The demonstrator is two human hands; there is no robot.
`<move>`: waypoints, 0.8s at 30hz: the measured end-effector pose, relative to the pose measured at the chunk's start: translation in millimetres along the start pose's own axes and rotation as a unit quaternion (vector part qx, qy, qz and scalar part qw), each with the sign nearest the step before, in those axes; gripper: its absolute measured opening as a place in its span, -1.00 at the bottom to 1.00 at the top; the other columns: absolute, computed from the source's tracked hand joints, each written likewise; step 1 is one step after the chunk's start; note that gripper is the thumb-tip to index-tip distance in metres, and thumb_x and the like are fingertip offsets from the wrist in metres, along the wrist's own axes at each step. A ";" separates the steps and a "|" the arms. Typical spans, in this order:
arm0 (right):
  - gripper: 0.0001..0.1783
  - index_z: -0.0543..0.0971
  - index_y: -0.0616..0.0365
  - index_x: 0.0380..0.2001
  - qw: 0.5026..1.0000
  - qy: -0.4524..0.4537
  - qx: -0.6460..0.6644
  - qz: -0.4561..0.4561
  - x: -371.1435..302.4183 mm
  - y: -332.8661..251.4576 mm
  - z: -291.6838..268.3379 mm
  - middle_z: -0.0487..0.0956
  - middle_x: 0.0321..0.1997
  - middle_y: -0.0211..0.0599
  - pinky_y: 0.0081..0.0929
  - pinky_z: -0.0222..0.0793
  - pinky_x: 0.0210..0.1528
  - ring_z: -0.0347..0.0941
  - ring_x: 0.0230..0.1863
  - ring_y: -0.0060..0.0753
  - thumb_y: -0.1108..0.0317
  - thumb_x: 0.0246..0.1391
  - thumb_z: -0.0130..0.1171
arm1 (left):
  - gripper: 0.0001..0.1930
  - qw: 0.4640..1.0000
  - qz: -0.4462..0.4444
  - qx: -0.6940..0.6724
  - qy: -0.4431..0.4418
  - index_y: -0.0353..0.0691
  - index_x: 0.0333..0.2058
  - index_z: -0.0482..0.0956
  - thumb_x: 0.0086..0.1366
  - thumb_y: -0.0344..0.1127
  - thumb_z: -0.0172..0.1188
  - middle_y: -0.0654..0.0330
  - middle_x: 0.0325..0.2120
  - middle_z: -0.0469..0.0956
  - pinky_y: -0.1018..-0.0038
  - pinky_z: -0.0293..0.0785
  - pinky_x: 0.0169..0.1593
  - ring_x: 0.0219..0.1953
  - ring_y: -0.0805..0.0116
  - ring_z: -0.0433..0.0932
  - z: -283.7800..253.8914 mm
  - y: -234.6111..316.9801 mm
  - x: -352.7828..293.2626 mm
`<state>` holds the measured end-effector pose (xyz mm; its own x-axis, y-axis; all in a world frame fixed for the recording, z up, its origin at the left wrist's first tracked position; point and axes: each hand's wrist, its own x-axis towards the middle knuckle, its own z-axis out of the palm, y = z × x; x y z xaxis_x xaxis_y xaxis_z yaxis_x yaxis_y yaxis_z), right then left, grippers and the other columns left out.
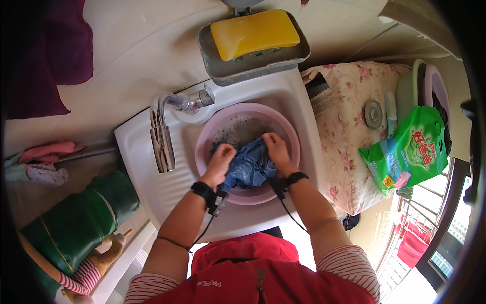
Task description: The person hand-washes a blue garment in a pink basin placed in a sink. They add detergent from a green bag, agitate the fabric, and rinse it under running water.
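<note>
A wet blue cloth (pixel 249 164) lies bunched in a pink basin (pixel 291 137) that stands in the white sink (pixel 152 126). Grey, sudsy water shows at the basin's far side. My left hand (pixel 219 163) grips the cloth's left edge with curled fingers. On the cloth's upper right side, my right hand (pixel 276 152) pinches a fold of it. Both wrists wear black straps with small devices and cables. Part of the cloth's lower side sinks against the basin's near wall.
A chrome faucet (pixel 162 137) curves over the sink's left side. Beyond the sink, yellow soap (pixel 255 33) rests in a grey dish (pixel 217 71). To the right, a green detergent bag (pixel 410 152) lies on a flowered cover (pixel 339 126). Green boots (pixel 66 228) stand at left.
</note>
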<state>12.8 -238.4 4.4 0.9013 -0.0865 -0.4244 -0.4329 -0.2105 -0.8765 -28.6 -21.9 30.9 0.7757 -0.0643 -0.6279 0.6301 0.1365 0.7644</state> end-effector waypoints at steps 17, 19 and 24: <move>-0.87 0.53 0.18 -0.28 0.991 0.044 -0.028 -0.123 -29.7 -16.2 -67.6 0.56 -0.40 -0.30 -0.52 0.38 -0.18 0.50 -0.30 -0.43 0.35 0.17 0.16 | -0.76 0.988 -0.017 0.148 -0.032 -0.25 -0.19 0.53 0.15 -0.50 0.30 0.29 -0.39 0.51 0.58 0.42 -0.21 -0.32 0.53 0.46 -53.5 13.3 -17.6; -0.84 0.54 0.17 -0.27 0.984 0.002 -0.115 -0.134 -39.9 -22.4 -76.2 0.58 -0.38 -0.24 -0.44 0.41 -0.17 0.54 -0.27 -0.31 0.33 0.13 0.19 | -0.80 0.993 0.018 0.108 -0.052 -0.24 -0.24 0.53 0.15 -0.48 0.31 0.36 -0.47 0.49 0.62 0.39 -0.27 -0.39 0.59 0.43 -58.7 7.9 -23.6; -0.65 0.53 0.18 -0.16 0.859 -0.212 -0.466 0.018 -51.4 -32.7 -79.4 0.60 -0.27 -0.06 -0.18 0.46 -0.10 0.54 -0.14 0.05 0.25 0.01 0.28 | -0.70 0.956 -0.029 0.266 -0.121 -0.29 -0.27 0.52 0.04 -0.40 0.42 0.34 -0.48 0.46 0.55 0.38 -0.31 -0.43 0.54 0.39 -63.2 -3.8 -41.8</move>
<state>-18.2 -304.3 72.9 0.7155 0.2115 -0.6658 -0.0834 -0.9204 -0.3820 -65.7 42.7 45.0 0.6840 -0.2928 -0.6681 0.5511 -0.3927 0.7363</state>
